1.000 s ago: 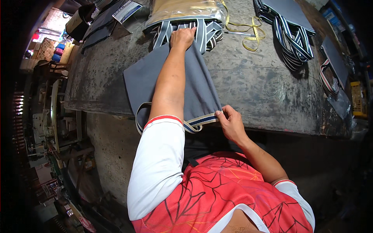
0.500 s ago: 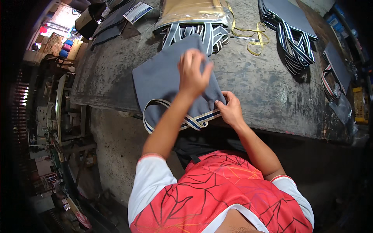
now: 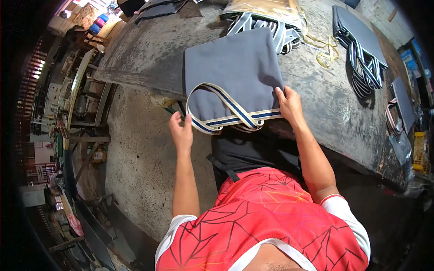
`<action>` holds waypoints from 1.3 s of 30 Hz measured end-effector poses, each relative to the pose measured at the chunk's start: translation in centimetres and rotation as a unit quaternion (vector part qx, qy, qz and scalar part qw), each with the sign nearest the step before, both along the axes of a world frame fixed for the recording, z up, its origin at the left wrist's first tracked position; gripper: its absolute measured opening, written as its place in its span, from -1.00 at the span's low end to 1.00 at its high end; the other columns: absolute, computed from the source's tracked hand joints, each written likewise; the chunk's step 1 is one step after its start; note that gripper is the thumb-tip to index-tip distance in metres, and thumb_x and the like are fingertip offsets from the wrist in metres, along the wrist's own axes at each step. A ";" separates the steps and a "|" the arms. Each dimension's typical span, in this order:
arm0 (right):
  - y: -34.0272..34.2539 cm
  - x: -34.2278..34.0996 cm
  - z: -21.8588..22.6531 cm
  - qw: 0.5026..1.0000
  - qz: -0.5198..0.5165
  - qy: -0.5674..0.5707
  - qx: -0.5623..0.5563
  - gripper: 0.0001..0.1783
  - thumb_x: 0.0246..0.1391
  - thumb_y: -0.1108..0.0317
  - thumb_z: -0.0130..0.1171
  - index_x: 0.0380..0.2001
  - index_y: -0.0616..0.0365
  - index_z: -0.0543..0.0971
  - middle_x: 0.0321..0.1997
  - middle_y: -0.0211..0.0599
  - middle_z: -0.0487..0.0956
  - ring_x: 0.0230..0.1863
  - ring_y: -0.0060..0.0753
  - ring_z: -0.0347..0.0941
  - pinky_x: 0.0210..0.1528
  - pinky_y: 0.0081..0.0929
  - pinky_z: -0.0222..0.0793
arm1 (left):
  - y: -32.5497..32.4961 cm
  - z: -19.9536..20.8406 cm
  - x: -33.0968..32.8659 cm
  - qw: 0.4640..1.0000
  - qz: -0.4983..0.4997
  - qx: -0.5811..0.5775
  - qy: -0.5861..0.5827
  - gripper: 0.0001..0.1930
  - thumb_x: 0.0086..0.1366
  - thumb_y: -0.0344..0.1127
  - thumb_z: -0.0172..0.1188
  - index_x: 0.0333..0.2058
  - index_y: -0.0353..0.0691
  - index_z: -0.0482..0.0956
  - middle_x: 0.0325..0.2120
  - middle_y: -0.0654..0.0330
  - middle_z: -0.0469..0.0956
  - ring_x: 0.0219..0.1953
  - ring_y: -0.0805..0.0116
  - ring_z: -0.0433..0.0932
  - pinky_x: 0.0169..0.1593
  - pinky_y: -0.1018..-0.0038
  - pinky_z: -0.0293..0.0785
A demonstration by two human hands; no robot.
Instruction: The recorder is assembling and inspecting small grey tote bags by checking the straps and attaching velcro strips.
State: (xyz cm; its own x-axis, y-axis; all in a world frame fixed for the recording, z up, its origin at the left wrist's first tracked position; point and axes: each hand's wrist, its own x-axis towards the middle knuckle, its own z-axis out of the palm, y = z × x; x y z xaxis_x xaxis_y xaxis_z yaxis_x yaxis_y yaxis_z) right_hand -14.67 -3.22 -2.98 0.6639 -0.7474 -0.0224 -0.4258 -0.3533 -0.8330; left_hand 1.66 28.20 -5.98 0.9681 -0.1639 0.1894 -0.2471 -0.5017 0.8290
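A grey cloth tote bag (image 3: 235,67) lies flat over the table's near edge. Its cream-and-navy striped handle (image 3: 226,100) loops across the lower part, one end curving out at the left. My right hand (image 3: 291,107) grips the bag's lower right edge, thumb on top and fingers underneath. Beside the bag's lower left corner, just off the handle's loop, my left hand (image 3: 181,132) is raised with fingers and thumb apart. Nothing shows between them.
The worn dark table (image 3: 144,58) holds a plastic-wrapped bag stack (image 3: 264,7) behind the bag. To the right are a yellow tape measure (image 3: 326,55) and more grey bags with striped handles (image 3: 357,34). A yellow crate (image 3: 421,151) stands at far right.
My left hand has left the bag's upper middle and come down to its lower left corner. The right hand still grips the right edge. The view has shifted, and the bag lies straighter.
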 end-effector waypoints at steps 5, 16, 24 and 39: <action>-0.3 0.2 -1.0 0.989 -0.024 0.009 -0.148 -0.67 0.11 0.32 0.08 -0.08 0.24 0.45 -0.31 0.10 0.57 -0.19 0.17 0.48 -0.14 -0.10 0.36 | -2.9 0.2 -0.6 0.996 -0.063 0.062 0.014 -0.59 0.10 -0.27 0.31 -0.16 -0.38 0.42 -0.27 0.06 0.43 -0.23 0.23 0.45 -0.10 0.38 0.37; 0.3 -2.3 1.5 0.985 -0.083 -0.011 -0.150 -0.35 -0.02 0.19 0.27 0.11 0.23 0.34 -0.10 0.00 0.50 -0.11 -0.10 0.46 -0.06 -0.26 0.37 | 4.5 9.3 -3.9 0.690 -0.663 -0.162 0.241 -0.63 0.03 -0.20 0.33 -0.22 -0.32 0.61 -0.22 0.01 0.61 -0.20 0.25 0.56 0.10 0.28 0.33; -1.0 -1.3 0.0 0.999 0.019 0.042 0.020 -0.34 -0.06 0.31 0.29 0.11 0.35 0.34 -0.17 -0.03 0.57 -0.15 -0.29 0.52 -0.07 -0.43 0.39 | 0.5 -2.4 0.1 0.896 -0.125 -0.227 0.360 -0.64 0.24 -0.21 0.20 -0.07 -0.28 0.42 -0.28 0.29 0.49 -0.24 0.54 0.42 -0.20 0.56 0.32; -1.2 0.0 -0.7 0.999 -0.018 -0.001 -0.027 -0.55 0.01 0.44 0.17 0.02 0.26 0.43 -0.30 -0.12 0.60 -0.32 -0.40 0.55 -0.24 -0.44 0.44 | -2.2 -3.8 3.4 0.958 -0.053 -0.186 0.212 -0.59 0.19 -0.41 0.22 -0.04 -0.39 0.31 -0.28 0.14 0.52 -0.32 0.44 0.48 -0.33 0.52 0.42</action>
